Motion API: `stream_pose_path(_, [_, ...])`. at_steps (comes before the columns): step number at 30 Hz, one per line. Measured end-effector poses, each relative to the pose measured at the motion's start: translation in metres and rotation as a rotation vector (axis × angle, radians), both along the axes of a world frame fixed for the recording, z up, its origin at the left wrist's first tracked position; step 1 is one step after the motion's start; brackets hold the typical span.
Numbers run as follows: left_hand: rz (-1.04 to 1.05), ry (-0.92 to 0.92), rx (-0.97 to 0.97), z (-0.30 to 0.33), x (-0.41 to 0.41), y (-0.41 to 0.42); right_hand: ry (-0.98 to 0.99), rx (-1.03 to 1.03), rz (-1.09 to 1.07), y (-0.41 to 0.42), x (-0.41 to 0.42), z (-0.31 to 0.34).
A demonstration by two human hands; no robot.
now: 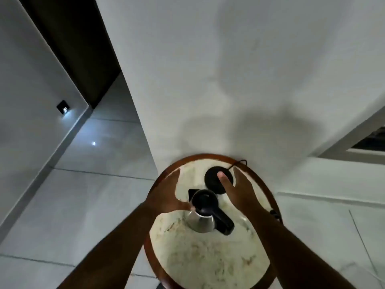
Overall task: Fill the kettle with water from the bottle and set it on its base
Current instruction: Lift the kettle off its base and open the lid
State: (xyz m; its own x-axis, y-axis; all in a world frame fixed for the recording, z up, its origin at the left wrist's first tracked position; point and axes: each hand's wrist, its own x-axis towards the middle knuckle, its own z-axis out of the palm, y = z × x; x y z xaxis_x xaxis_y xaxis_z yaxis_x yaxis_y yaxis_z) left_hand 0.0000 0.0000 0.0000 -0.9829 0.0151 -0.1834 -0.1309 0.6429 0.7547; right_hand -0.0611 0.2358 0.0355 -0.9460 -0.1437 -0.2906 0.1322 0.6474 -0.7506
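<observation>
My L hand (pixel 166 195) and R hand (pixel 239 191) open, apart, empty. Kettle (pixel 203 213) between them, lid shut, contents unseen. Base (pixel 212 176) under R fingers.

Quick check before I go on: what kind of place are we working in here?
Probably a home or hotel room corner: a small round marble-topped side table against a plain white wall, glossy floor tiles, and an electric kettle beside its corded base.

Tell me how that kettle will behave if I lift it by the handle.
The kettle looks rigid: steel body, black handle on one side. Likely light for its size, if unfilled; its lid hides the inside. The shiny wall may be slippery, so the handle seems the safer grip. Its body widens downward, so tipping seems unlikely.
</observation>
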Motion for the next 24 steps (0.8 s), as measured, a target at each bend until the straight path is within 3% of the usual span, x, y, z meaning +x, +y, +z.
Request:
stream_pose_path(3, [-0.248,-0.196,-0.188,-0.041,-0.016,0.011,-0.028,0.002,-0.130,-0.008,0.025,-0.043])
stream_pose_path(7, [-0.410,-0.248,-0.254,-0.080,-0.042,0.030,-0.149,0.094,-0.222,-0.022,0.055,-0.097])
stream_pose_path(12, [-0.319,-0.201,-0.145,-0.095,-0.047,0.028,0.031,0.354,-0.298,-0.033,0.055,-0.113])
stream_pose_path(19, [-0.013,-0.134,0.063,-0.105,0.015,0.011,0.066,0.248,-0.097,-0.036,0.023,-0.130])
stream_pose_path(24, [-0.007,-0.174,0.105,-0.108,0.022,-0.011,0.041,0.264,0.051,-0.043,0.002,-0.130])
